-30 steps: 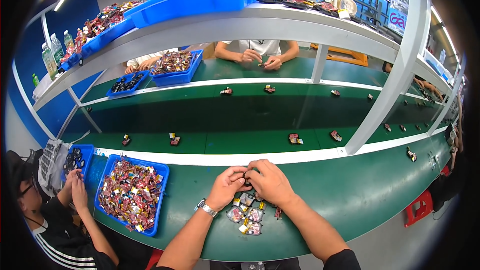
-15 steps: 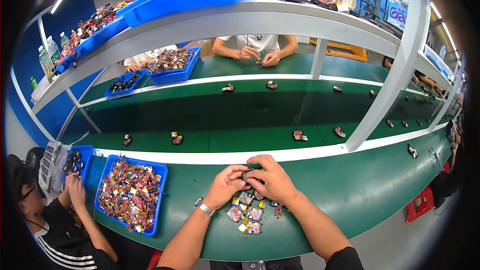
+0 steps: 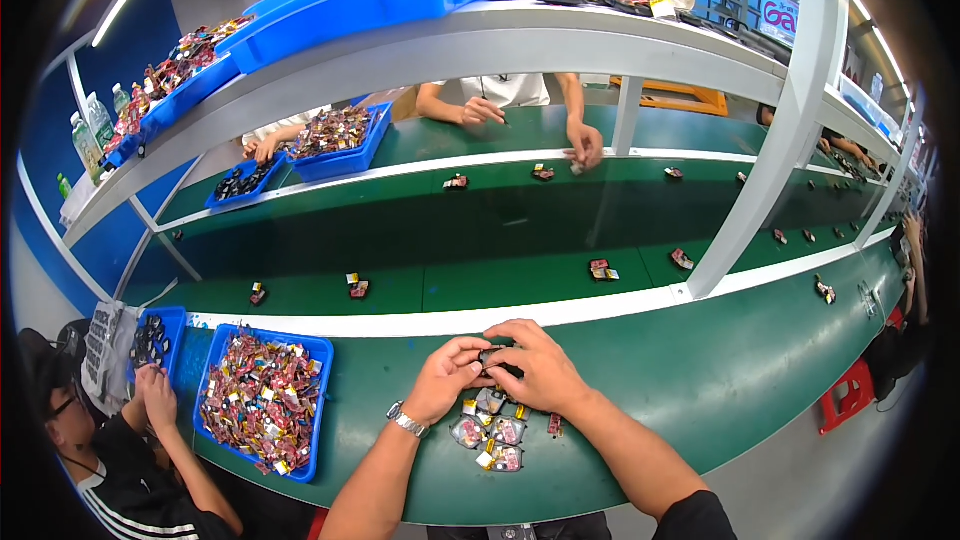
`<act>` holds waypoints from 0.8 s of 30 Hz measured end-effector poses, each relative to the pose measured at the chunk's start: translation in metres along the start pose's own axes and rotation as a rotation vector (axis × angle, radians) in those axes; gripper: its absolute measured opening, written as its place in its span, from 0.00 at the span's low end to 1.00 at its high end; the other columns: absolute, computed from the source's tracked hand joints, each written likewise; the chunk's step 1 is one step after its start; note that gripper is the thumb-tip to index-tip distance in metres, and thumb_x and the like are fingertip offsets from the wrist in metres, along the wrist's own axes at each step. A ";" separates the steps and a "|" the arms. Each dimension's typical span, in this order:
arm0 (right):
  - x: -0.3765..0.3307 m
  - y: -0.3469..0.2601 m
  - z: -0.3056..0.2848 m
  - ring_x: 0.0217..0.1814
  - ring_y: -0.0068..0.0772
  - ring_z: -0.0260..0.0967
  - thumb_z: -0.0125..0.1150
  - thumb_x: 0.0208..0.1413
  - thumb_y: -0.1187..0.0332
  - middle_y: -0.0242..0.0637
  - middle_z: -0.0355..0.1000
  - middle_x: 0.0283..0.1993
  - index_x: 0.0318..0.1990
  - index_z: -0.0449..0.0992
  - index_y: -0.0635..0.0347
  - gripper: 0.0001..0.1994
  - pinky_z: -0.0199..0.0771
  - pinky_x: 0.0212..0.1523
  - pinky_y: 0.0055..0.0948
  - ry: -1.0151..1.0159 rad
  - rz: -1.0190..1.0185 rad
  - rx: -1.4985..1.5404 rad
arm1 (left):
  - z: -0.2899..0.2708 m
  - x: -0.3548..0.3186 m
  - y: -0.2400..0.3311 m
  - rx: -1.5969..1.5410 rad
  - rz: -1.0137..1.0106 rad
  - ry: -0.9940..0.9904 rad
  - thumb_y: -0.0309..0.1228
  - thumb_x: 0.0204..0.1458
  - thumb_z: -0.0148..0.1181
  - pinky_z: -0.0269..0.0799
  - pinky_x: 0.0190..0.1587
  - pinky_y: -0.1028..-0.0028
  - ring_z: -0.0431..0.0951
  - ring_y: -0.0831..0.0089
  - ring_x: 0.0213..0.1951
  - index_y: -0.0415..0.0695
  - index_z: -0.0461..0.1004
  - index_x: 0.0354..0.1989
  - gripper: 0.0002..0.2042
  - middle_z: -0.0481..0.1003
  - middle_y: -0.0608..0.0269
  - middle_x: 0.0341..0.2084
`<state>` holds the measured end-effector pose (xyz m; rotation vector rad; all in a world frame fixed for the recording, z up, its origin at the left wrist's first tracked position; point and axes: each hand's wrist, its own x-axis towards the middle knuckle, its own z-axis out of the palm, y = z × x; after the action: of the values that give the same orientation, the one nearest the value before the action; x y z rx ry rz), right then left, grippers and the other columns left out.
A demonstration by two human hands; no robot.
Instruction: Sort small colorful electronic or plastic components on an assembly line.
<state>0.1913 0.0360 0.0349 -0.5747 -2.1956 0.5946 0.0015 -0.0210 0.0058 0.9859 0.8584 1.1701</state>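
Note:
Close together over the green worktop, my two hands grip a small black plastic casing (image 3: 493,358), partly hidden by my fingers. My left hand (image 3: 446,380), with a metal watch on its wrist, is closed on the casing's left side. Fingers of my right hand (image 3: 541,366) curl over its top and right side. Just below lie several small clear-and-dark casings (image 3: 508,431) with red circuit boards and white or yellow tabs, grouped on the worktop. A loose red board piece (image 3: 555,425) rests under my right wrist.
To my left stands a blue bin (image 3: 326,410) heaped with red boards. Beyond it are a co-worker's hands (image 3: 155,388) and a blue tray (image 3: 180,325) of black parts. A white ledge (image 3: 400,320) borders the green belt (image 3: 470,275) carrying spaced units. A shelf (image 3: 450,52) and post (image 3: 768,155) stand ahead.
My hands stay together on the casing, with fingers shifted slightly. Across the belt, another person's hands have parted, one reaching toward the belt. The view has shifted a little.

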 end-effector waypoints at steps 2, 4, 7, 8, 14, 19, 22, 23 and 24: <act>-0.002 0.003 0.004 0.56 0.42 0.67 0.67 0.45 0.73 0.38 0.71 0.51 0.34 0.80 0.59 0.07 0.72 0.52 0.37 0.022 -0.009 -0.023 | 0.001 0.000 0.000 -0.043 0.012 0.015 0.23 0.61 0.49 0.76 0.53 0.67 0.76 0.68 0.51 0.38 0.64 0.55 0.14 0.73 0.54 0.49; -0.003 0.003 0.006 0.56 0.42 0.67 0.67 0.45 0.74 0.38 0.71 0.51 0.34 0.81 0.59 0.07 0.72 0.52 0.36 0.043 0.000 -0.009 | 0.002 0.001 0.001 -0.034 0.011 0.018 0.23 0.61 0.49 0.76 0.53 0.67 0.76 0.68 0.51 0.38 0.64 0.55 0.14 0.73 0.53 0.49; -0.004 0.001 0.008 0.56 0.41 0.66 0.66 0.46 0.74 0.38 0.71 0.51 0.34 0.80 0.60 0.06 0.72 0.53 0.36 0.051 0.027 0.035 | 0.001 0.001 0.000 -0.026 0.013 0.026 0.23 0.62 0.48 0.76 0.53 0.66 0.76 0.67 0.51 0.37 0.64 0.55 0.13 0.74 0.53 0.49; -0.004 0.001 0.008 0.57 0.42 0.66 0.66 0.47 0.74 0.38 0.71 0.51 0.34 0.80 0.61 0.06 0.71 0.54 0.36 0.039 0.046 0.063 | 0.000 0.001 -0.001 -0.026 0.017 0.028 0.24 0.62 0.48 0.76 0.53 0.66 0.76 0.67 0.51 0.37 0.64 0.55 0.13 0.74 0.53 0.49; -0.007 0.001 0.010 0.57 0.42 0.66 0.66 0.48 0.73 0.37 0.71 0.52 0.37 0.81 0.59 0.08 0.71 0.54 0.36 0.045 0.135 0.138 | 0.000 0.001 -0.001 -0.046 0.013 0.027 0.24 0.62 0.48 0.76 0.53 0.67 0.76 0.67 0.51 0.38 0.64 0.55 0.13 0.74 0.53 0.49; -0.008 0.001 0.013 0.58 0.42 0.65 0.65 0.48 0.73 0.36 0.72 0.53 0.37 0.81 0.59 0.07 0.70 0.55 0.36 0.056 0.150 0.119 | -0.001 0.001 -0.003 -0.044 0.009 0.032 0.24 0.63 0.47 0.76 0.53 0.69 0.76 0.69 0.51 0.38 0.64 0.55 0.13 0.74 0.54 0.48; -0.009 -0.002 0.017 0.58 0.43 0.65 0.65 0.48 0.74 0.36 0.72 0.53 0.37 0.81 0.59 0.07 0.69 0.56 0.37 0.083 0.151 0.112 | -0.003 0.000 -0.006 -0.043 0.018 0.033 0.23 0.63 0.47 0.76 0.52 0.72 0.76 0.71 0.50 0.38 0.64 0.55 0.13 0.74 0.55 0.49; -0.008 -0.003 0.019 0.58 0.43 0.65 0.65 0.48 0.74 0.36 0.72 0.53 0.37 0.81 0.59 0.07 0.69 0.57 0.37 0.103 0.142 0.106 | -0.005 0.000 -0.007 -0.038 0.023 0.033 0.23 0.63 0.47 0.76 0.52 0.72 0.76 0.71 0.50 0.38 0.65 0.55 0.13 0.74 0.55 0.49; -0.008 -0.003 0.020 0.58 0.43 0.65 0.65 0.48 0.74 0.36 0.72 0.53 0.37 0.81 0.59 0.07 0.69 0.57 0.37 0.101 0.142 0.104 | -0.004 0.000 -0.007 -0.041 0.023 0.033 0.23 0.63 0.47 0.76 0.52 0.72 0.76 0.71 0.50 0.38 0.65 0.55 0.13 0.74 0.55 0.49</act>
<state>0.1797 0.0243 0.0206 -0.6944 -2.0280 0.7342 0.0000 -0.0210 -0.0019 0.9481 0.8480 1.2218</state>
